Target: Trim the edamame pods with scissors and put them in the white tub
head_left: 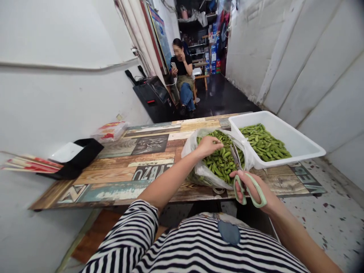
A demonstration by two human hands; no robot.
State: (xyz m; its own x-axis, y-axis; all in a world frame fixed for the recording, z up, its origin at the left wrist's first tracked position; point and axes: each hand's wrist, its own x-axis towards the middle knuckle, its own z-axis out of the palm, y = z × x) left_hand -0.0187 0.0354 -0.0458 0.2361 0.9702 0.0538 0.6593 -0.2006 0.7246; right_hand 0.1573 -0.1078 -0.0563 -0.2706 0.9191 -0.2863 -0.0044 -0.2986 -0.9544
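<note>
An open clear plastic bag (190,143) full of green edamame pods (223,161) stands on the table. Over the pods, my left hand (209,146) has its fingers curled together; whatever is between them, if anything, is too small to make out. My right hand (257,187) grips a pair of scissors (256,189) by light green handles, fingers through the loops. The metal blades point up and away, over the right side of the bag. Touching the bag on its right is a white plastic tub (305,149) with more edamame pods (264,142) heaped in its left part.
The patchwork wood-print table (113,163) ends close to my body. On its left are a black box (76,161) with red-and-white sticks (34,163) and a plastic-wrapped packet (109,131). Beyond the table, a seated person (183,76) holds a phone, beside a black machine (155,96).
</note>
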